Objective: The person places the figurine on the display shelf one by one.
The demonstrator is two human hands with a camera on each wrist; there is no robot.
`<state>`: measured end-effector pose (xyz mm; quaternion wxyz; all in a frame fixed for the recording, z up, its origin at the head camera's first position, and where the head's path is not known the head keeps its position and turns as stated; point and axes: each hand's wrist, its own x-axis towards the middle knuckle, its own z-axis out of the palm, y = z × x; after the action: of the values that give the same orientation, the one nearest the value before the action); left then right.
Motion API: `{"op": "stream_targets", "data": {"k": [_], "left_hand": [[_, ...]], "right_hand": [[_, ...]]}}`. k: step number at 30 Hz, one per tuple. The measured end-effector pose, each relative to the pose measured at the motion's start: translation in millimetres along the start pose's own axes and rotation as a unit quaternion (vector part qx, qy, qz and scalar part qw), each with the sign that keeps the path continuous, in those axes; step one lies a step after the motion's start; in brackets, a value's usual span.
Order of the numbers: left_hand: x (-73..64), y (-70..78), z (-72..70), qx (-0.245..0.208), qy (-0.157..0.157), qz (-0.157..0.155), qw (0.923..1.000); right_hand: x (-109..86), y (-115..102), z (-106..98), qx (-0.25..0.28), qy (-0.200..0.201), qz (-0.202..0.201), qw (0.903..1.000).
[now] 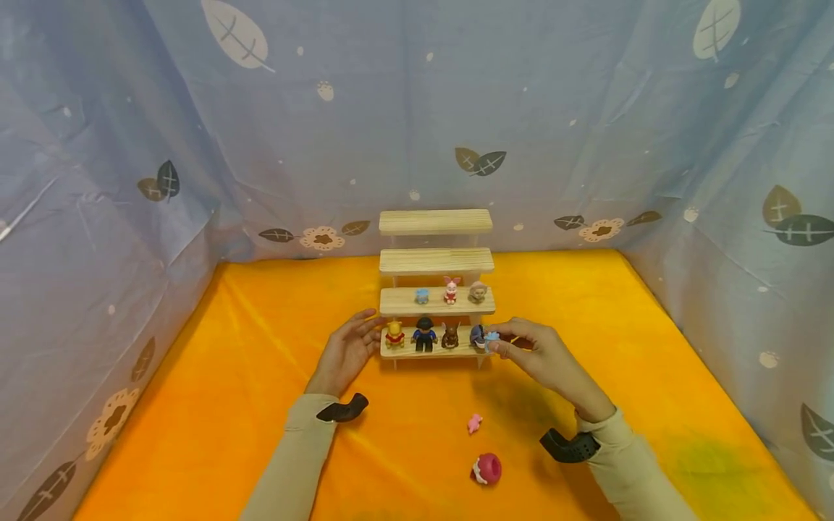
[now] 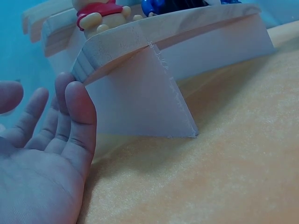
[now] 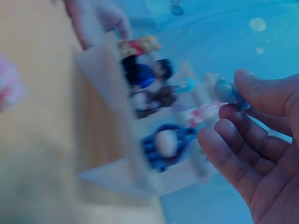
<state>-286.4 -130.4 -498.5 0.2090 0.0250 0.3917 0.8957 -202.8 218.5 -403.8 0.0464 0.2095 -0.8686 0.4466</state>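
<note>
My right hand [image 1: 531, 347] pinches a small light blue figurine [image 1: 492, 338] between thumb and fingertips, in front of the right end of a stepped wooden display shelf [image 1: 436, 259]. My left hand [image 1: 348, 351] has its fingers loosely extended, fingertips right at the left end of the lowest step [image 2: 117, 44]. That step holds a yellow bear in a red shirt [image 1: 394, 335], a black-hatted figure [image 1: 424, 336], a brown figure [image 1: 450, 336] and a blue-grey donkey [image 1: 478, 336]. One step up are another light blue figurine [image 1: 422, 296], a pink piglet [image 1: 451, 291] and a beige figure [image 1: 478, 292].
In front of the shelf, a small pink figurine [image 1: 474, 423] lies on the orange cloth [image 1: 391, 463]. Nearer me is a round magenta piece [image 1: 487, 469] with a white part. Leaf-patterned curtains [image 1: 365, 130] enclose the back and both sides.
</note>
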Motion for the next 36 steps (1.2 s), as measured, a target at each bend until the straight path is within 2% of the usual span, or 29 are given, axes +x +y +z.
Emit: {"op": "stream_targets", "data": {"k": [9,17,28,36], "left_hand": [[0.8,-0.2,0.2,0.002,-0.006,0.007,1.0000],[0.4,-1.4,-1.3,0.001,-0.002,0.006,1.0000],[1.1,-0.2,-0.1,0.006,0.001,0.004,1.0000],[-0.5,0.2,0.9,0.003,0.005,0.004,1.0000]], "right_hand": [[25.5,-26.2,-21.6,-0.033,0.012,-0.008,0.9994],[49.0,-40.0,-27.1,-0.063,0.042,-0.060,0.9953],[66.4,-53.4,-27.4,-0.074,0.030,-0.105,0.9913],[75.4,-58.7,-25.8,-0.075,0.016,-0.099,0.9922]]}}
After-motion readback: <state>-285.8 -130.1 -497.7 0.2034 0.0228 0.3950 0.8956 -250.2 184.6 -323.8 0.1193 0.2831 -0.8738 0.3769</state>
